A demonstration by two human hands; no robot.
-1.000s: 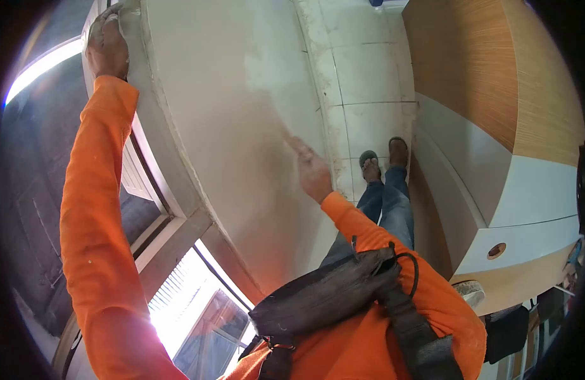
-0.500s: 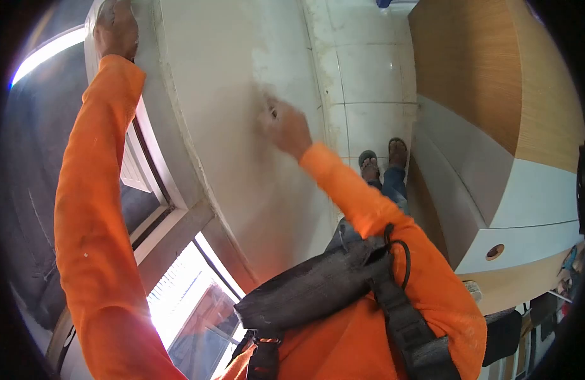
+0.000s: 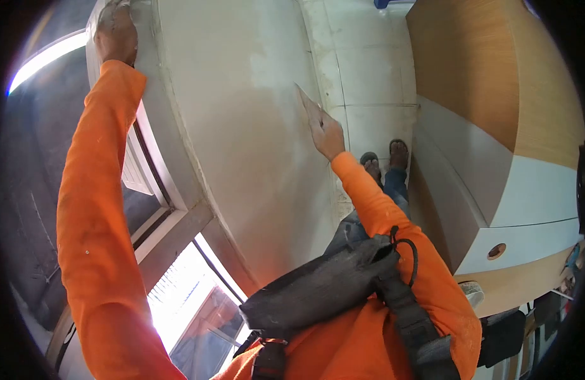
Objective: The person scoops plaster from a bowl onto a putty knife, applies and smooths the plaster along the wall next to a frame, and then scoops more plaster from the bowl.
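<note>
At the upper left, my left hand [image 3: 117, 37] is closed at the edge of the window frame [image 3: 154, 145], its fingertips partly hidden. My right hand [image 3: 326, 132] is closed on a thin, flat scraper [image 3: 302, 100], seen nearly edge-on against the pale wall [image 3: 242, 82]. Fingers hide most of the scraper, so its full shape cannot be made out. The wall carries uneven lighter and darker patches around the right hand. Both arms are in orange sleeves.
A wood and white cabinet [image 3: 482, 126] stands at the right, beside the tiled floor [image 3: 375, 69] and my sandalled feet [image 3: 398, 152]. Window openings [image 3: 185, 285] lie at the left. A black bag [image 3: 318, 297] hangs across my front.
My right hand has moved right along the wall, toward the floor edge, and the scraper now shows more clearly. My left hand has stayed at the frame.
</note>
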